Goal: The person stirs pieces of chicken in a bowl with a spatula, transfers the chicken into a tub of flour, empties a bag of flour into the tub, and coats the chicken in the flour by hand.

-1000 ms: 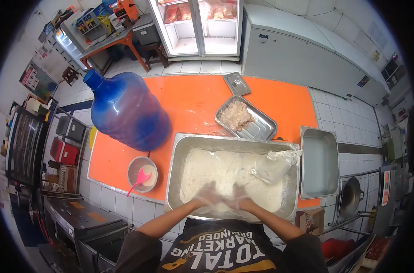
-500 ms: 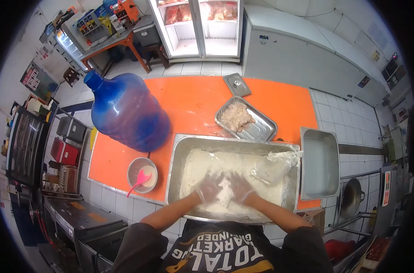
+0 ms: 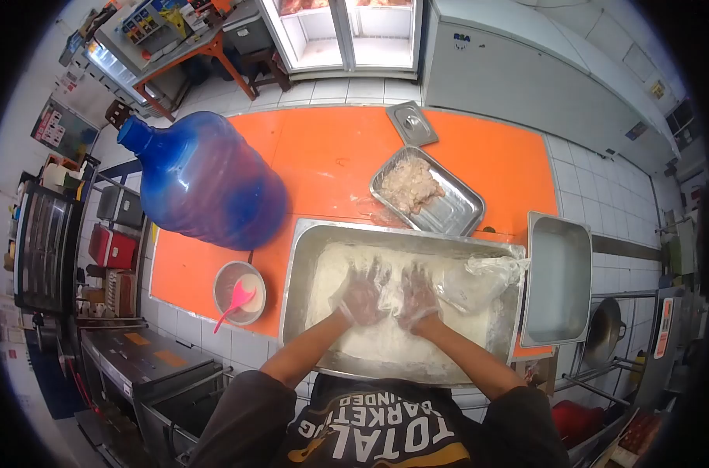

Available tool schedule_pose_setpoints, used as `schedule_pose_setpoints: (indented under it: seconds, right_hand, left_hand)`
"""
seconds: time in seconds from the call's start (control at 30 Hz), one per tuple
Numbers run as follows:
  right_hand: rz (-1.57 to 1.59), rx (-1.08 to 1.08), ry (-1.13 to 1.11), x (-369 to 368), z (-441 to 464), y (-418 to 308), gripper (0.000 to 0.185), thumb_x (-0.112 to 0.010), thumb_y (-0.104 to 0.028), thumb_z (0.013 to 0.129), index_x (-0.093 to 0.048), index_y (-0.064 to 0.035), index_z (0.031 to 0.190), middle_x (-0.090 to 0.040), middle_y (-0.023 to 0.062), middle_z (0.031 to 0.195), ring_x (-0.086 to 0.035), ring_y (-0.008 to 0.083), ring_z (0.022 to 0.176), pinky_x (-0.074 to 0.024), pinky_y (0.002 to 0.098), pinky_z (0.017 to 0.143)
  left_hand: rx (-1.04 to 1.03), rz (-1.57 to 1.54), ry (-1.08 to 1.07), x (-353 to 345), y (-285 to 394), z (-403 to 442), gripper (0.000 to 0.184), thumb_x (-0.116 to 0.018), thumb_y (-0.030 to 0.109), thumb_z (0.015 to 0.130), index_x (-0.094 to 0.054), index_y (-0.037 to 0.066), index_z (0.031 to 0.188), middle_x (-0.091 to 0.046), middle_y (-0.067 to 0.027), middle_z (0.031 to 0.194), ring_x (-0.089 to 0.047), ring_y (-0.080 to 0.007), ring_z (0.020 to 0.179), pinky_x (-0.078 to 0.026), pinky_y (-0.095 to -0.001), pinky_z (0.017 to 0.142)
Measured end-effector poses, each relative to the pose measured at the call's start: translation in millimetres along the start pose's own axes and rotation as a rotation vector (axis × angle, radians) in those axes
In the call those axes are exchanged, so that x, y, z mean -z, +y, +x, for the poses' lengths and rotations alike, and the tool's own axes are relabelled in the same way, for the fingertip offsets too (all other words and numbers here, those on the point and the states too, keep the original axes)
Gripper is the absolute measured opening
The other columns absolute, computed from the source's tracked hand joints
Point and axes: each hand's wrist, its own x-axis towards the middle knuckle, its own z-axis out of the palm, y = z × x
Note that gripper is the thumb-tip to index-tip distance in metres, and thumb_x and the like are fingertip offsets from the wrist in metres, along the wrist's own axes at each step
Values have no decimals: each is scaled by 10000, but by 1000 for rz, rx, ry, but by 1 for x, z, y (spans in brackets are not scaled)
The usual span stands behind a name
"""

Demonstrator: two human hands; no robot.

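Both hands work inside a wide metal tub (image 3: 290,290) set right against the person's front, a spot that probably lets the arms reach down without stretching. The left hand (image 3: 361,295) and right hand (image 3: 418,298) rest side by side in the white powder (image 3: 335,265) at the tub's middle, fingers spread and pointing toward twelve o'clock, pinching nothing that shows; what lies under the palms I cannot tell. A pale, lumpy ridge stands in the gap between them, and the wide spread seems to suit loose powder better than a tight grip would. Thin, clear, wrinkled gloves cover both, likely to keep skin off the food. Taken from the tub's middle, a crinkled clear bag (image 3: 479,282) lies inside toward three o'clock, its end reaching the rim, perhaps to leave the middle free. Just past twelve, a shiny rectangular tray (image 3: 459,209) holds moist, pinkish, ragged meat (image 3: 407,183), near enough to reach; its likely lid (image 3: 411,123), flat metal, lies beyond at twelve. At nine, a round metal bowl (image 3: 224,290) holds cloudy liquid and a smooth pink scoop (image 3: 242,296), handle over the edge, presumably for easy grabbing. A bulging blue plastic jug (image 3: 210,187) sits at ten, and a deep, smooth metal pan (image 3: 558,273) at three.
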Motion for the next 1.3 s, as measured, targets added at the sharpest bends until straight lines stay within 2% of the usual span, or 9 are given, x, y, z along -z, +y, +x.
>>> schedule_pose_setpoints:
  seconds: [0.13,0.23,0.3,0.53,0.6,0.7,0.93,1.13,1.3]
  right_hand:
    - [101,288,16,-13,-26,25,828,-487,-470,875,-177,-3,1485,-95,247,1548,-101,382,1438,-67,523,1168]
    - [-96,500,-283,-1,-32,30,804,-413,-485,925,-152,39,1476,-37,259,1551,-63,408,1438,-70,432,1190]
    - [213,-10,-17,-1,-23,30,760,-383,-475,935,-212,45,1462,-79,256,1549,-74,426,1433,-90,476,1181]
    - [91,301,-85,-28,-25,6,706,-341,-508,933,-355,-2,1425,-196,235,1532,-90,390,1441,-39,529,1168]
    - [41,436,-319,11,-29,9,700,-363,-492,933,-337,-3,1434,-184,240,1534,-103,394,1437,-48,531,1165]
    - [230,-37,72,-18,-38,27,717,-402,-481,927,-291,-11,1456,-133,243,1546,-105,394,1437,-84,525,1162]
    - [145,138,-116,-10,-55,53,868,-513,-502,819,-227,-26,1487,-92,226,1560,-99,378,1445,-131,532,1154]
    - [123,186,199,-50,-38,17,859,-560,-476,814,-248,-24,1474,-81,255,1548,-94,429,1429,-141,513,1157]
    - [187,322,-108,-24,-38,39,877,-535,-481,835,-185,-2,1481,-77,285,1536,-71,442,1429,-116,512,1162]
  left_hand:
    - [-337,162,-61,4,-3,-25,875,-451,592,837,-270,10,1465,-125,-308,1519,-178,-487,1381,-55,-683,1073]
    - [-540,-1272,-50,-55,-31,-26,830,-427,551,869,-268,-11,1459,-122,-305,1523,-147,-480,1396,-65,-646,1097]
    - [-344,-2,171,22,-29,-28,786,-427,524,878,-288,12,1458,-127,-265,1539,-130,-422,1422,-62,-609,1126]
    - [-251,-1027,-146,-63,-7,-27,674,-422,439,894,-318,90,1461,-238,-169,1534,-145,-335,1433,24,-569,1155]
    - [-549,53,-39,33,8,-42,583,-394,404,930,-366,110,1433,-289,-139,1519,-186,-290,1426,4,-565,1165]
    - [-468,22,62,-2,8,-43,556,-384,395,940,-383,126,1426,-271,-119,1533,-208,-297,1418,-4,-565,1165]
    - [-924,-147,144,-23,21,-1,582,-413,402,927,-397,88,1417,-237,-126,1547,-226,-325,1411,-53,-615,1130]
    - [-2,199,199,-8,3,-25,590,-339,454,965,-263,206,1494,-241,-53,1554,-261,-252,1403,-153,-533,1142]
    - [-208,-1624,-106,-49,3,-24,632,-211,566,990,-224,201,1506,-201,23,1568,-196,-208,1433,-154,-505,1149]
